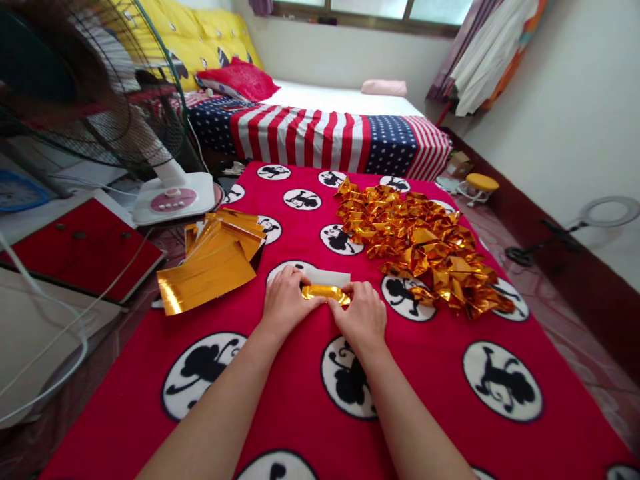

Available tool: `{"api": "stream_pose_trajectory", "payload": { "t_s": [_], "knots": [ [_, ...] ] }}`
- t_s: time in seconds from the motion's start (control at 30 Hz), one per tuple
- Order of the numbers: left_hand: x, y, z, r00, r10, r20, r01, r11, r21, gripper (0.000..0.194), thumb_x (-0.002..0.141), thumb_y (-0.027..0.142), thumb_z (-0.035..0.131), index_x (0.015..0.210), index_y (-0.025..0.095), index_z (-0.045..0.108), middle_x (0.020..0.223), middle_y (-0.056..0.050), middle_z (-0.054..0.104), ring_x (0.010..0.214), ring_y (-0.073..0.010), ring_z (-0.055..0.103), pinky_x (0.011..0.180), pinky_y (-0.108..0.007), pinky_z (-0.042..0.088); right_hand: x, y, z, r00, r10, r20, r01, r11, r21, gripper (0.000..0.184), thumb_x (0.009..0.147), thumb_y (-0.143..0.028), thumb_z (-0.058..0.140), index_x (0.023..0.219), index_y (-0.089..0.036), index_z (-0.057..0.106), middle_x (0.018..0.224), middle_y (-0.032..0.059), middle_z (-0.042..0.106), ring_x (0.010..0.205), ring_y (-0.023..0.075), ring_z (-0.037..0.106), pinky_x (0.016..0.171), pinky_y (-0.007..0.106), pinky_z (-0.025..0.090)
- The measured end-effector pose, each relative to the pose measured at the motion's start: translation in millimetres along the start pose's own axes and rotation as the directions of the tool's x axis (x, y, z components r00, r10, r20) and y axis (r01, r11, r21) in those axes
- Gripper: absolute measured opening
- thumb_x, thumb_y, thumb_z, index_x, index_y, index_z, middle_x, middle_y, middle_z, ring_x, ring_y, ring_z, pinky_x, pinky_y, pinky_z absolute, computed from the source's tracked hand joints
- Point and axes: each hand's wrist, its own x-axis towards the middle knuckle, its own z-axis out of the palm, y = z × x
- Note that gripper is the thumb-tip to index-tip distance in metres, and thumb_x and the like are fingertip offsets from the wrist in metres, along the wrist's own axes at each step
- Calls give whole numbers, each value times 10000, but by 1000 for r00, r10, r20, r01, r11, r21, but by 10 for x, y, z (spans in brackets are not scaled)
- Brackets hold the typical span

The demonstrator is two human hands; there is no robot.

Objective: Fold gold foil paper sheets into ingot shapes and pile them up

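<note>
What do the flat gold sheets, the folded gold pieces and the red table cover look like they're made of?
Flat gold sheets: probably foil-faced paper, glossy, with thin straight edges and bright reflections.
Folded gold pieces: likely the same, shiny with sharp creases.
Red table cover: matte cloth, perhaps fleece, since its surface looks soft, without glare.
</note>
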Motion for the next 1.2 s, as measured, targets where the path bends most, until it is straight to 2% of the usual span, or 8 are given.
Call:
{"api": "stream_pose_trajectory", "payload": {
  "t_s": [0.17, 0.43, 0.6, 0.77, 0.87, 0.97, 1.07, 1.2],
  "knots": [
    [2, 16, -8, 1000, -21, 9, 21, 1000, 15, 369, 577, 452, 839, 800, 215, 665, 937, -58, 625, 914, -260, 608, 810, -370, 481, -1, -9, -8, 1000, 15, 2, -15, 1000, 6, 304, 774, -423, 687, 964, -200, 608, 979, 66, 618, 982, 258, 561, 794, 344, 375],
    [64, -79, -70, 986, -21, 165, 32, 998, -62, 221, 675, 251, 775, 883, 216, 710, 1050, -50, 637, 1049, -248, 603, 921, -368, 489, 44, 122, -52, 996, -3, 88, -9, 991, 130, 175, 788, -243, 634, 962, -222, 649, 961, 26, 624, 902, 192, 577, 734, 298, 377],
    [94, -146, -87, 977, -9, 215, 38, 991, -132, 245, 677, 146, 730, 915, 205, 732, 1072, -48, 639, 1061, -230, 609, 976, -354, 482, 84, 224, -63, 988, -19, 155, -20, 970, 242, 269, 757, -110, 566, 968, -233, 677, 923, 5, 634, 861, 166, 587, 699, 268, 391],
    [104, -204, -71, 979, 19, 202, 16, 985, -170, 243, 698, 120, 677, 917, 203, 743, 1062, -51, 643, 1057, -223, 611, 979, -347, 481, 90, 266, -58, 987, -36, 155, -9, 961, 275, 346, 750, -62, 495, 967, -234, 703, 900, 7, 647, 845, 165, 600, 672, 258, 401],
    [102, -165, -82, 981, 19, 191, 19, 980, -196, 158, 755, 168, 650, 874, 204, 748, 1018, -47, 655, 1021, -207, 617, 949, -333, 484, 88, 247, -75, 988, -36, 153, -8, 960, 279, 404, 743, -32, 443, 964, -234, 715, 919, 14, 664, 880, 169, 611, 688, 257, 406],
    [75, -61, -76, 989, -57, 136, 77, 986, -148, 172, 810, 352, 650, 784, 205, 736, 962, -45, 656, 935, -206, 626, 870, -340, 497, 104, 215, -105, 987, -15, 159, -27, 965, 262, 347, 784, -82, 454, 949, -232, 720, 956, 19, 676, 893, 179, 620, 706, 272, 412],
    [33, 39, -47, 995, -87, 43, 88, 995, -35, 215, 736, 407, 734, 792, 201, 712, 969, -45, 648, 956, -231, 615, 863, -363, 486, 119, 175, -146, 990, -2, 138, -24, 982, 188, 235, 865, -236, 500, 914, -235, 729, 938, 37, 679, 854, 201, 621, 706, 304, 416],
    [-3, 73, -23, 996, -81, 31, 81, 997, 7, 228, 706, 386, 762, 822, 204, 689, 990, -43, 647, 997, -242, 607, 881, -372, 473, 38, -11, -177, 994, -86, -61, 89, 994, 61, 291, 921, -348, 498, 909, -181, 736, 955, 115, 666, 982, 267, 581, 866, 380, 423]
  ]
}}
